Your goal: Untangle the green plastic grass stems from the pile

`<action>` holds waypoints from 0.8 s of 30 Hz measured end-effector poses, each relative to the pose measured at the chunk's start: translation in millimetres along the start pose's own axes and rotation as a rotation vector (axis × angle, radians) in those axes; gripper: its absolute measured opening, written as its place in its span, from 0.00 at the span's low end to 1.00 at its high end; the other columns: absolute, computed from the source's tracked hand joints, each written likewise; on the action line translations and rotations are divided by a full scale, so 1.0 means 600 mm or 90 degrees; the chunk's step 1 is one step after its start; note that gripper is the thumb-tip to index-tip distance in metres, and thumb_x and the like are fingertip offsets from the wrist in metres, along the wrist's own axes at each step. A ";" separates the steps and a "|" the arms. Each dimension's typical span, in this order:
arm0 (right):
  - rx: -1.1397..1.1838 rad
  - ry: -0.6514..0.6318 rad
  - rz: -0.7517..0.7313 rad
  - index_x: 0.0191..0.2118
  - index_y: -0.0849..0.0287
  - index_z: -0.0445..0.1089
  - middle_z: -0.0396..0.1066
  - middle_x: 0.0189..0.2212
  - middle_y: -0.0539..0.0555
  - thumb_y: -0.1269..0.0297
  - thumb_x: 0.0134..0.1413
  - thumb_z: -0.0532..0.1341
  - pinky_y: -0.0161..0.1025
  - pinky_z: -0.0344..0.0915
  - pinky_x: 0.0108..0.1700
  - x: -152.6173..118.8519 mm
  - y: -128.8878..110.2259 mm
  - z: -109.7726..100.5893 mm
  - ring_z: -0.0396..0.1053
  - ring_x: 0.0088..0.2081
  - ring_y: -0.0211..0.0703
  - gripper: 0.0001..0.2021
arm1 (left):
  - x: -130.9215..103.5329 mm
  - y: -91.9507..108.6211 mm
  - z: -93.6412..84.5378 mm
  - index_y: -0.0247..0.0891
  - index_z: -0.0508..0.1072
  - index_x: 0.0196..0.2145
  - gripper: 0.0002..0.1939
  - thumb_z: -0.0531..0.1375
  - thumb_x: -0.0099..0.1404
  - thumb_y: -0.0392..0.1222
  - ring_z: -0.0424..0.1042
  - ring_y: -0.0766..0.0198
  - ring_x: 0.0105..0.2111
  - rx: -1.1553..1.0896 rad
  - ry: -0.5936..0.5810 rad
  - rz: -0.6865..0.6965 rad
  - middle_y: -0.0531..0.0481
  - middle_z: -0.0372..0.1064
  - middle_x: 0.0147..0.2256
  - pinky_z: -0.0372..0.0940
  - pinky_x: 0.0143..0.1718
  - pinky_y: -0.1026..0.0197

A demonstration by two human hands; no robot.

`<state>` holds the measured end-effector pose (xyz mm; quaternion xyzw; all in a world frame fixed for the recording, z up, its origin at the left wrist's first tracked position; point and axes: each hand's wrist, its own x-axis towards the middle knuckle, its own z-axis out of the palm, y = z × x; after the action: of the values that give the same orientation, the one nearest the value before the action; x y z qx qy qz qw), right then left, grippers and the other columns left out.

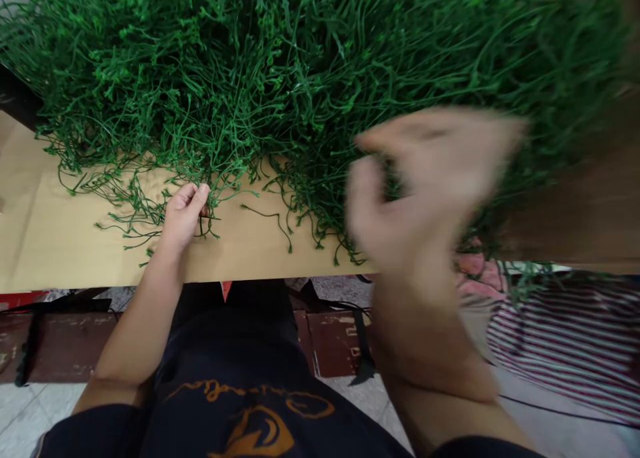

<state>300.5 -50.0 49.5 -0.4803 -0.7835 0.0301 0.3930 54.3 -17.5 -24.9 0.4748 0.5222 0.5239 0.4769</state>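
Note:
A large heap of thin green plastic stems (250, 78) covers the back of the tan cardboard-like surface (240, 245). At the near left edge of the heap, my left hand (185, 208) is closed in a pinch on thin green stems, thumb over curled fingers. Loose stems lie around it on the surface. My right hand (425, 178) is raised over the right part of the heap, smeared by motion. A gap shows between its thumb and fingers, but whether it holds a stem cannot be made out.
A red and white striped cloth (565, 338) and a pink cloth (480, 275) are at the lower right. Below the table edge is a dark red bench (75, 345) with black straps. A dark object (17, 98) stands at the far left.

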 end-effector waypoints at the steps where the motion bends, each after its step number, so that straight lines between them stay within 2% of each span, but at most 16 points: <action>1: -0.020 0.019 -0.044 0.43 0.58 0.68 0.66 0.41 0.59 0.65 0.55 0.56 0.50 0.61 0.48 -0.005 -0.011 0.046 0.63 0.46 0.51 0.10 | -0.001 0.000 0.000 0.37 0.59 0.18 0.22 0.62 0.55 0.56 0.54 0.73 0.17 -0.004 0.004 -0.003 0.58 0.53 0.15 0.51 0.20 0.67; 2: 0.018 -0.034 -0.063 0.44 0.59 0.67 0.67 0.40 0.59 0.63 0.55 0.57 0.50 0.62 0.47 -0.010 -0.020 0.091 0.64 0.45 0.50 0.12 | -0.002 0.000 -0.001 0.37 0.59 0.18 0.22 0.62 0.55 0.55 0.55 0.73 0.18 -0.011 0.007 -0.008 0.58 0.53 0.15 0.51 0.21 0.67; 4: 0.078 -0.101 -0.025 0.46 0.63 0.67 0.68 0.41 0.60 0.63 0.54 0.57 0.48 0.64 0.47 -0.017 -0.032 0.165 0.64 0.44 0.48 0.14 | -0.004 0.000 -0.002 0.37 0.60 0.19 0.21 0.62 0.55 0.55 0.55 0.73 0.18 -0.032 0.014 -0.015 0.58 0.53 0.15 0.52 0.21 0.67; 5: 0.107 -0.128 0.002 0.46 0.64 0.66 0.68 0.41 0.60 0.63 0.54 0.56 0.47 0.64 0.47 -0.018 -0.036 0.190 0.64 0.44 0.48 0.15 | -0.004 -0.001 -0.003 0.37 0.60 0.19 0.21 0.62 0.55 0.55 0.54 0.73 0.18 -0.041 0.014 -0.015 0.58 0.52 0.15 0.52 0.21 0.67; 7: 0.144 -0.141 0.044 0.48 0.65 0.65 0.68 0.42 0.61 0.64 0.54 0.57 0.47 0.63 0.48 -0.016 -0.039 0.216 0.64 0.44 0.47 0.16 | -0.004 -0.002 -0.004 0.37 0.60 0.19 0.21 0.62 0.55 0.54 0.54 0.74 0.18 -0.053 0.012 -0.012 0.59 0.53 0.15 0.53 0.22 0.67; 10: 0.194 -0.139 0.062 0.46 0.61 0.66 0.68 0.42 0.58 0.62 0.53 0.58 0.45 0.61 0.49 -0.007 -0.041 0.216 0.63 0.45 0.45 0.15 | -0.004 -0.002 -0.004 0.37 0.60 0.19 0.21 0.62 0.55 0.53 0.54 0.74 0.18 -0.055 0.010 -0.018 0.59 0.53 0.16 0.53 0.22 0.68; 12: 0.213 -0.154 0.084 0.42 0.59 0.68 0.68 0.38 0.55 0.61 0.53 0.58 0.44 0.60 0.48 -0.004 -0.042 0.212 0.62 0.43 0.44 0.11 | -0.004 -0.001 -0.002 0.37 0.61 0.19 0.20 0.62 0.56 0.53 0.54 0.74 0.18 -0.057 0.010 -0.026 0.58 0.53 0.16 0.53 0.22 0.68; 14: 0.212 -0.164 0.111 0.37 0.59 0.69 0.65 0.34 0.54 0.60 0.53 0.58 0.44 0.59 0.47 -0.006 -0.045 0.211 0.61 0.41 0.43 0.09 | -0.004 0.000 -0.001 0.37 0.61 0.19 0.19 0.62 0.56 0.52 0.54 0.74 0.18 -0.065 0.008 -0.030 0.58 0.53 0.16 0.53 0.22 0.68; 16: 0.190 -0.141 0.120 0.34 0.59 0.69 0.63 0.34 0.55 0.61 0.54 0.58 0.44 0.57 0.47 -0.013 -0.049 0.214 0.60 0.42 0.43 0.08 | -0.004 0.001 0.000 0.37 0.61 0.20 0.19 0.62 0.56 0.53 0.55 0.74 0.18 -0.074 0.011 -0.037 0.58 0.52 0.16 0.53 0.22 0.68; 20: 0.144 -0.048 0.066 0.30 0.58 0.69 0.60 0.41 0.56 0.62 0.54 0.58 0.46 0.55 0.49 -0.027 -0.058 0.212 0.56 0.46 0.45 0.07 | -0.003 0.000 -0.002 0.38 0.60 0.21 0.20 0.61 0.56 0.54 0.54 0.74 0.18 -0.089 0.041 -0.045 0.59 0.51 0.17 0.53 0.22 0.68; 24: 0.203 -0.057 -0.001 0.28 0.59 0.67 0.62 0.40 0.55 0.65 0.55 0.55 0.42 0.57 0.45 -0.035 -0.069 0.196 0.57 0.44 0.42 0.08 | -0.001 -0.002 -0.002 0.38 0.61 0.20 0.19 0.62 0.55 0.54 0.51 0.74 0.17 -0.081 0.045 -0.036 0.59 0.50 0.16 0.52 0.21 0.68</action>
<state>199.3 -49.4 -26.3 -0.4091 -0.7860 0.1750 0.4292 53.0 -18.4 -26.4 0.4101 0.5176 0.5588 0.5017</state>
